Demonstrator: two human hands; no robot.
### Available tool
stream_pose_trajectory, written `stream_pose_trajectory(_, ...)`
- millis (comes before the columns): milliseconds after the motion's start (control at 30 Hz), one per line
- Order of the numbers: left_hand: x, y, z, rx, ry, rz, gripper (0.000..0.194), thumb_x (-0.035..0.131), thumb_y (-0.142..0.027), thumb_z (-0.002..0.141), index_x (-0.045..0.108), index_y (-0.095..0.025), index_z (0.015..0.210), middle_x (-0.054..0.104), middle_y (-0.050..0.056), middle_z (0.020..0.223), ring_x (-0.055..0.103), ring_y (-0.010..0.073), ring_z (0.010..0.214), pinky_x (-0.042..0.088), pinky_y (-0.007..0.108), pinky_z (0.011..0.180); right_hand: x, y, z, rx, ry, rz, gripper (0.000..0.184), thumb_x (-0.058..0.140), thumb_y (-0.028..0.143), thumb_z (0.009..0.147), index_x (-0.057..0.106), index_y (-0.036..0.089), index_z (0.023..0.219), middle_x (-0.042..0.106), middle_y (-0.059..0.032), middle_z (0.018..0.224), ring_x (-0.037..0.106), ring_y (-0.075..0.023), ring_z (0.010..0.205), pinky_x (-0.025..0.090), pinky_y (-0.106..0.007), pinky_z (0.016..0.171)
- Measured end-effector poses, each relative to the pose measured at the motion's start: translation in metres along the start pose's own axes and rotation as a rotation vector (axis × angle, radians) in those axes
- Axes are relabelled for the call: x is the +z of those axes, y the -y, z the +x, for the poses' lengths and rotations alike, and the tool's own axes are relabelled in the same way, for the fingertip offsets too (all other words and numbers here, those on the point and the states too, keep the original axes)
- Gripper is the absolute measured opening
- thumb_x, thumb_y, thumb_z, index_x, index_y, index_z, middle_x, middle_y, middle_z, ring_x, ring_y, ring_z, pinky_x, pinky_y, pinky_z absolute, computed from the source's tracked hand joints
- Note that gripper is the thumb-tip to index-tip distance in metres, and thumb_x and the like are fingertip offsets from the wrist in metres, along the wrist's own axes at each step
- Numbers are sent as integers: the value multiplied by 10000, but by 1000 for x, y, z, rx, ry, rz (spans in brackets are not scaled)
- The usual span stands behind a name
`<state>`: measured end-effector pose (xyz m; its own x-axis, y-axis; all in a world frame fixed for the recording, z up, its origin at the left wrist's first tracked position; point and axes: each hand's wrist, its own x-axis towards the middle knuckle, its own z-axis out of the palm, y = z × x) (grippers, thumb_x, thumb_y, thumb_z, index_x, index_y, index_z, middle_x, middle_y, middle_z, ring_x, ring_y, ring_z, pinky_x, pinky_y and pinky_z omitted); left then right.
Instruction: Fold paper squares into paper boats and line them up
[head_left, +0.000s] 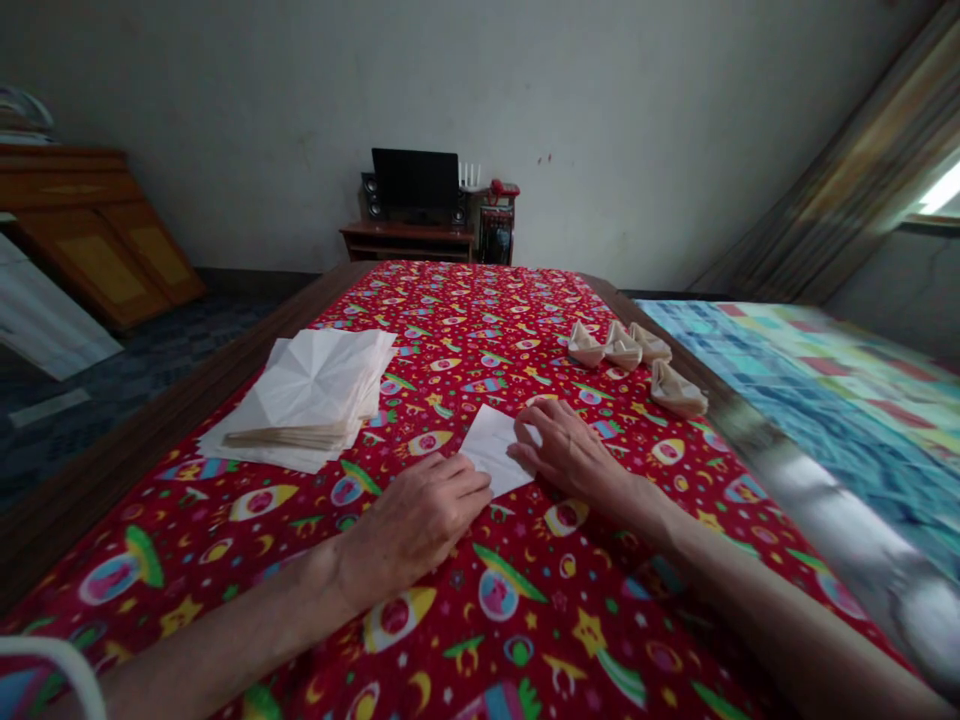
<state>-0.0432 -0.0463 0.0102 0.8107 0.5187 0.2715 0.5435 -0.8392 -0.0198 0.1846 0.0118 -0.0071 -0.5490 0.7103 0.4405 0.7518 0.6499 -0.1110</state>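
A small folded square of white paper (pixel 487 445) lies on the red patterned tablecloth between my hands. My left hand (pixel 427 510) is closed at its lower left edge, the curled fingertips on the paper. At the opposite edge, my right hand (pixel 566 448) bends thumb and forefinger together on the paper's right side. Part of that edge is hidden under the fingers. To the left lies a stack of creased white paper sheets (pixel 315 375), with a bundle of folded paper (pixel 289 437) at its near side. Several folded paper boat shapes (pixel 622 345) stand at the right.
The long table with its red tablecloth (pixel 480 310) stretches ahead. Beyond it are a monitor (pixel 416 182) on a low stand and a red telephone (pixel 504 188). A bed with a colourful cover (pixel 795 400) is on the right, a wooden cabinet (pixel 90 230) on the left.
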Motion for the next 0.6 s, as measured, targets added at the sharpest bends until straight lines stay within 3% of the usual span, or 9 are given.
stream_pose_trajectory(100,2,8,-4,18,-8,70,234,440,-91,911,603,-167,1061,626,59,1053,532,184,1028,419,344,907,3,-12,-5,10,5,82,239,522,312,882,525,171,1075,574,-105,986,546,-177,809,432,-286,681)
stream_pose_trajectory(200,5,21,-3,36,-13,127,264,438,-81,906,592,-167,1103,626,61,1085,524,195,1058,403,368,921,-1,-12,-17,66,10,186,206,496,276,885,519,172,1062,601,-45,837,527,-124,652,389,-238,581)
stream_pose_trajectory(300,7,33,1,61,-18,111,252,432,-97,920,597,-166,1098,622,53,1128,515,199,1075,422,359,891,-12,4,-33,175,81,313,135,453,262,899,525,175,973,541,31,632,458,-86,509,331,-202,490)
stream_pose_trajectory(433,11,33,3,55,-68,12,268,416,-79,916,606,-151,1091,612,60,1170,514,196,1081,445,349,902,-29,36,-53,313,130,376,85,475,232,881,544,183,865,586,23,642,494,-85,522,342,-196,494)
stream_pose_trajectory(533,13,25,-1,68,-59,-48,309,413,-48,891,591,-119,1133,612,82,1181,527,201,1076,452,355,935,-38,50,-64,291,195,390,126,472,250,900,576,179,896,593,26,603,502,-84,487,339,-197,481)
stream_pose_trajectory(600,13,19,-5,71,-47,-82,331,410,-47,889,582,-123,1162,606,80,1201,529,199,1098,446,354,964,-42,53,-69,221,194,269,157,483,275,904,603,178,879,601,6,621,509,-92,487,330,-210,474)
